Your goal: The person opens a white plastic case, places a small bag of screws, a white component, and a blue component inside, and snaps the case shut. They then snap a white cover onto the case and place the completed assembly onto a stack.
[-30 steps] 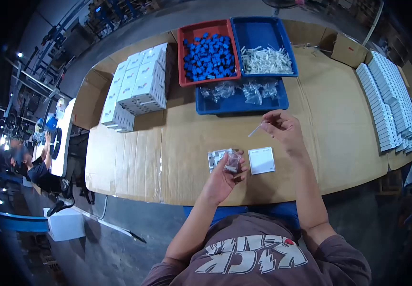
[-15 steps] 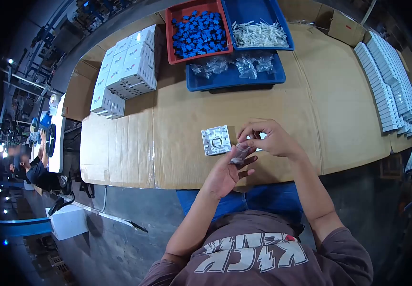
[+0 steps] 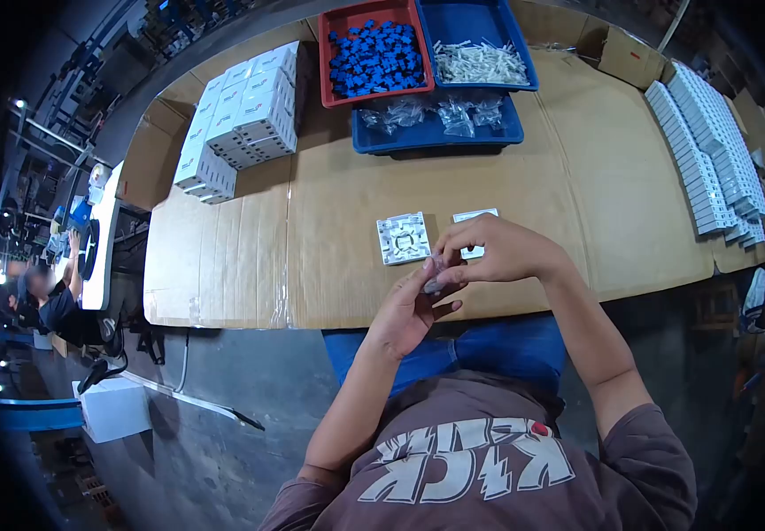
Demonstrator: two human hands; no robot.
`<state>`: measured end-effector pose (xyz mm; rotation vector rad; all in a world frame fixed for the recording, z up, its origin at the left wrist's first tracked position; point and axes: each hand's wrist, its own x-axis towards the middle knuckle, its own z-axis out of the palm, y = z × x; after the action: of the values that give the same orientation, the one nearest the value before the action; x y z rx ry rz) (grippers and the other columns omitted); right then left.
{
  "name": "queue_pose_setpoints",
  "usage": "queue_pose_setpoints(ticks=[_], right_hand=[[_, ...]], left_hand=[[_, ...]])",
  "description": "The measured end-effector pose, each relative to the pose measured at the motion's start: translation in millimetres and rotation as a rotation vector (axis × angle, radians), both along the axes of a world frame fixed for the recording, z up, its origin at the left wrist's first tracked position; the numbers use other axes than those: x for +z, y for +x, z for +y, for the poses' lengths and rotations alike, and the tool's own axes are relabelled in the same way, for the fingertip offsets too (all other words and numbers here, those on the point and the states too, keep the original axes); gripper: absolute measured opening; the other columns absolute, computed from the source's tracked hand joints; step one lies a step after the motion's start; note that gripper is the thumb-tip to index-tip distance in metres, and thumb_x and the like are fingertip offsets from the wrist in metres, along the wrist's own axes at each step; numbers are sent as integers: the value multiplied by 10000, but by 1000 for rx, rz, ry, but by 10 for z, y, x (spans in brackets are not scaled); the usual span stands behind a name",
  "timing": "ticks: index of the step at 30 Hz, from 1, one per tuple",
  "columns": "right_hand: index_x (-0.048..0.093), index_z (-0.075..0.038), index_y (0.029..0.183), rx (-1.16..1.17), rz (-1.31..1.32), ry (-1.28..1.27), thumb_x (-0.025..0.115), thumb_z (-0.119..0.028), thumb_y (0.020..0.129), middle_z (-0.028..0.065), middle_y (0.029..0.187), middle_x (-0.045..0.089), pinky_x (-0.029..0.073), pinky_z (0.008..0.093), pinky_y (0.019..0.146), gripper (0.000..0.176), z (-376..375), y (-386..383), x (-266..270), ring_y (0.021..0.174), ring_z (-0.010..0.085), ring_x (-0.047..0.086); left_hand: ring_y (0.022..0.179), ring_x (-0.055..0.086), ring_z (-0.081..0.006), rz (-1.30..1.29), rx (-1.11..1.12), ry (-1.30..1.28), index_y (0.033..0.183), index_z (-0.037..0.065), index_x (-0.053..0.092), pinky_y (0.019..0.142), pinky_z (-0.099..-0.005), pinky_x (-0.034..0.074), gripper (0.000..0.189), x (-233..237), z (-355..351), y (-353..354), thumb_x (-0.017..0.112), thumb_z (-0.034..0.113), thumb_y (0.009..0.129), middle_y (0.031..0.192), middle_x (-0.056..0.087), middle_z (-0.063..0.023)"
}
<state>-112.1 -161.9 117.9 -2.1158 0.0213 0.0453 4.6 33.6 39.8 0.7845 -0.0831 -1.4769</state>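
Note:
A small clear plastic bag [image 3: 434, 285] is held between my two hands near the front edge of the table. My left hand [image 3: 405, 317] grips it from below with thumb and fingers. The fingers of my right hand [image 3: 498, 250] pinch its upper part. Just left of my right hand, a square white plastic piece [image 3: 403, 238] with a round centre lies flat on the cardboard. Another white piece [image 3: 475, 217] lies behind my right hand, which partly covers it. What the bag contains is too small to tell.
Stacked white boxes [image 3: 252, 111] stand at the back left. A red tray [image 3: 325, 66] holds blue parts, a blue tray [image 3: 524, 53] pale sticks, and a lower blue tray [image 3: 436, 144] clear bags. White pieces [image 3: 710, 150] are stacked at right. Another person [image 3: 59, 305] sits far left.
Both hands have shifted slightly with the bag, and my right fingers are closer to my left ones. More of the white piece behind my right hand shows. The view has tilted a little.

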Motion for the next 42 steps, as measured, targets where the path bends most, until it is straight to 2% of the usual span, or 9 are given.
queue_pose_setpoints(ticks=[5, 11, 12, 15, 21, 27, 30, 36, 42], right_hand=[[785, -5, 1070, -16, -38, 87, 795, -137, 917, 99, 1043, 774, 557, 337, 859, 202, 165, -14, 52, 943, 201, 712], [792, -19, 1080, -114, -24, 319, 803, -102, 915, 70, 1010, 774, 562, 307, 849, 185, 312, -23, 23, 928, 141, 702], [791, -19, 1086, -142, -22, 362, 805, -102, 914, 65, 1006, 772, 560, 302, 848, 191, 337, -38, -64, 924, 131, 697], [780, -18, 1110, -228, -65, 492, 794, -91, 924, 42, 998, 749, 546, 287, 824, 201, 478, -74, -212, 923, 111, 672], [735, 0, 1182, -451, -153, 559, 751, -61, 954, 44, 1046, 717, 554, 264, 786, 237, 606, -100, -401, 935, 105, 682], [646, -12, 1325, -593, -295, 593, 744, 28, 925, 75, 1076, 711, 576, 269, 897, 414, 625, -81, -414, 1019, 133, 698], [641, -3, 1308, -579, -271, 547, 755, 17, 922, 63, 1093, 708, 572, 254, 876, 403, 576, -99, -378, 1019, 122, 687], [639, -6, 1312, -568, -339, 748, 755, 5, 925, 54, 1070, 713, 544, 218, 795, 404, 534, -54, -505, 963, 98, 670], [709, -12, 1144, -664, -239, 929, 756, -8, 944, 29, 1022, 730, 564, 245, 843, 205, 513, -42, -739, 936, 92, 693]], left_hand=[[1140, 715, -241, 68, 16, -133, 1367, 41, 616, 917, -389, 594, 435, 156, 174, -52, 545, 381, 1106, 1259, 709, -92], [1010, 744, -217, -802, 60, -44, 1262, -48, 676, 934, -339, 573, 390, 162, 358, -151, 448, 246, 1145, 1126, 763, -140], [996, 707, -164, -753, 57, -61, 1245, -67, 668, 926, -319, 546, 362, 247, 362, -172, 456, 209, 1144, 1073, 768, -105], [991, 704, -157, -925, 55, -52, 1243, -64, 670, 919, -313, 543, 341, 189, 401, -175, 470, 192, 1139, 1070, 764, -101], [976, 695, -141, -842, 82, -10, 1271, -72, 653, 903, -310, 542, 345, 184, 311, -156, 489, 198, 1134, 1056, 766, -93], [955, 709, -152, -1157, 85, 192, 1234, -35, 699, 905, -308, 540, 322, 297, 206, -103, 612, 238, 1086, 1030, 763, -91], [943, 678, -121, -1350, 365, 129, 1169, -18, 714, 887, -298, 531, 274, 341, 89, -117, 682, 225, 1047, 1026, 752, -70], [946, 663, -100, -1049, 410, 97, 1116, -15, 696, 864, -257, 517, 189, 108, 47, -89, 729, 141, 1014, 1009, 736, -52], [966, 662, -107, -861, 458, 77, 1113, -30, 704, 870, -256, 517, 217, 134, -13, -66, 750, 151, 1002, 1013, 740, -66]])
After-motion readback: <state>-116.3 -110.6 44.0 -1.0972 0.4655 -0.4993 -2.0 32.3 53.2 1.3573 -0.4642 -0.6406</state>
